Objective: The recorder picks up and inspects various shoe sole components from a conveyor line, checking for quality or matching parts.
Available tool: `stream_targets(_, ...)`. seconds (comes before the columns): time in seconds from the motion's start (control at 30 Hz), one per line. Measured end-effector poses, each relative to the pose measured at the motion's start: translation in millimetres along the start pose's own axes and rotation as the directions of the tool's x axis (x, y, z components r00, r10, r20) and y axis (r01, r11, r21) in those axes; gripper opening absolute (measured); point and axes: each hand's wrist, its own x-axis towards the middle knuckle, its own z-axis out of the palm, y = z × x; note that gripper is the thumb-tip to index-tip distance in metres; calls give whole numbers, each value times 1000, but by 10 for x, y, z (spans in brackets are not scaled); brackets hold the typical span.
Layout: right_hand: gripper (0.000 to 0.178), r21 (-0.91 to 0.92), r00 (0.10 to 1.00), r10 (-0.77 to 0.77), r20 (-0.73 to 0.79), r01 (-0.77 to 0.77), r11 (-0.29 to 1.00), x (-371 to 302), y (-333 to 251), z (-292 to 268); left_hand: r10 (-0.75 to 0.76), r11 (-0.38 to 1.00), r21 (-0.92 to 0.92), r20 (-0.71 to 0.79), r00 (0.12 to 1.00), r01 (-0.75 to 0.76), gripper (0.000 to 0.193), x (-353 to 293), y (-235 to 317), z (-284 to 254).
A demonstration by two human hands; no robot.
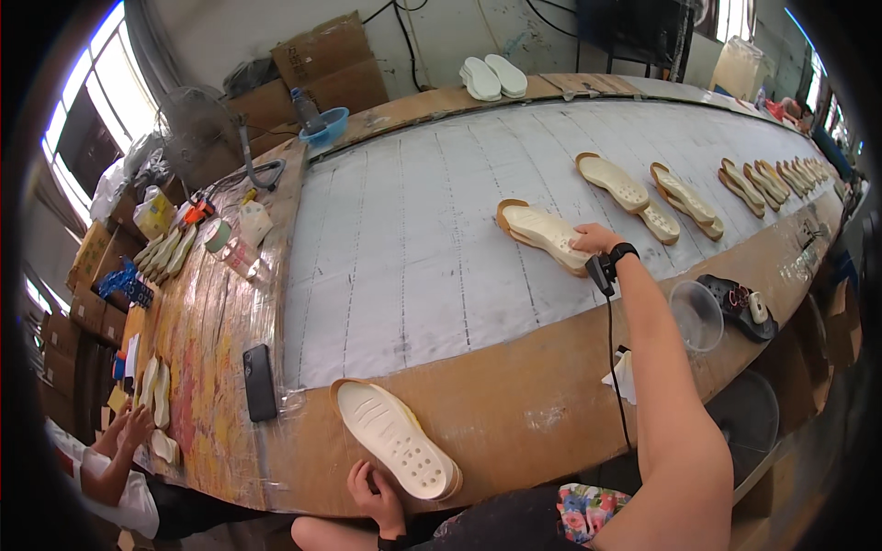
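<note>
My right hand [595, 241] reaches out over the grey-white work surface, its fingers closed on the near end of a cream shoe sole [542, 228] with a tan rim. A black band circles that wrist, with a small black device and a cable hanging from it. Close to me, another cream shoe sole [390, 436], dotted with small holes at one end, lies on the cardboard-covered table edge. Beside its lower end rests my left hand [375, 494], fingers loosely curled and apart, with nothing visible in them.
More soles [625, 188] run in a row toward the far right. A black phone [259, 381], a clear bottle [237, 253] and a plastic tub [695, 315] stand around. White soles [493, 78] sit at the back. At left, another person's hands [129, 430] are near soles.
</note>
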Motion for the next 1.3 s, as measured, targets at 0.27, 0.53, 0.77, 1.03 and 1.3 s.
stream_targets(0.27,42,734,982,100,161,-187,652,-465,-555,783,-122,975,-188,2,993,120,21,41,36,-185)
stream_targets(0.53,56,862,689,-523,501,-349,367,-1588,-1694,1032,-183,595,-715,324,928,367,43,695,909,-459)
stream_targets(0.77,43,750,781,-609,139,318,580,-2865,-2879,1140,-139,-63,-927,375,916,370,62,1034,1665,-368)
stream_targets(1.03,55,449,435,-778,-452,865,223,-3436,-3015,1365,-192,-224,-903,410,892,367,49,1037,1498,-404)
stream_targets(1.3,41,873,799,-524,-294,448,193,-3311,-2860,1482,-90,-385,-865,382,920,322,44,923,1472,-543)
